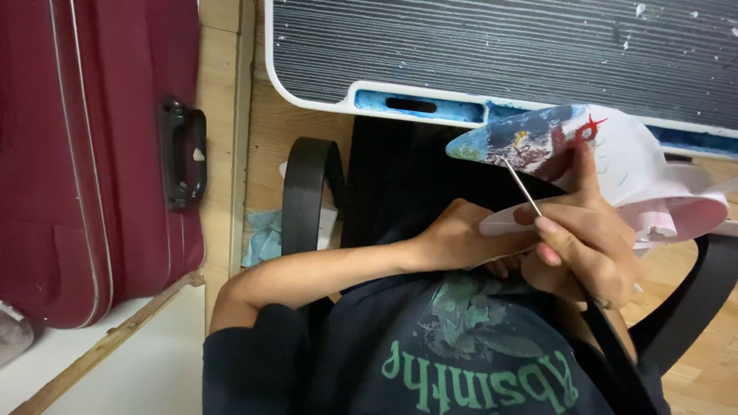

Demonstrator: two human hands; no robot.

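Observation:
My left hand grips the lower edge of a white paper palette smeared with blue, red and dark paint, holding it up over my lap. My right hand is closed around a thin paintbrush, whose tip touches the paint-covered left part of the palette. Part of my left hand's fingers is hidden under the paper. I sit in a dark chair and wear a dark printed shirt.
A dark ridged board with a white, blue-stained frame lies ahead on the wooden floor. A maroon suitcase stands at the left. Black chair armrests flank me. Blue-stained crumpled paper lies on the floor beside the left armrest.

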